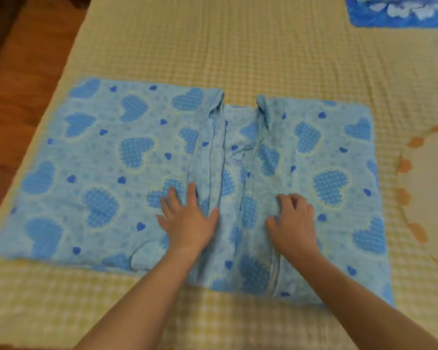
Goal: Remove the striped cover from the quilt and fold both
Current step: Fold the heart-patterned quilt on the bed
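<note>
Two bare hands lay on a blue heart-print cloth [91, 173] spread across a bed [238, 46] with a yellow checked sheet. Seen from the head camera, the cloth reached from near the bed's left edge toward its right side, with its near edge close to the bed's front edge. Both of its sides were folded inward, leaving a creased gap down the middle. The left hand [187, 221] pressed flat on the left flap beside that gap, fingers spread and straight, gripping nothing. The right hand [292, 223] rested on the right flap, its fingers bent at the knuckles; whether they pinched the fabric could not be told. A blue and white patterned cloth [400, 13] lay at the bed's far right corner, well apart. A beige piece with orange spots [422, 183] sat at the right edge. Wooden floor [23, 84] showed past the left edge. No writing or label could be read anywhere.
</note>
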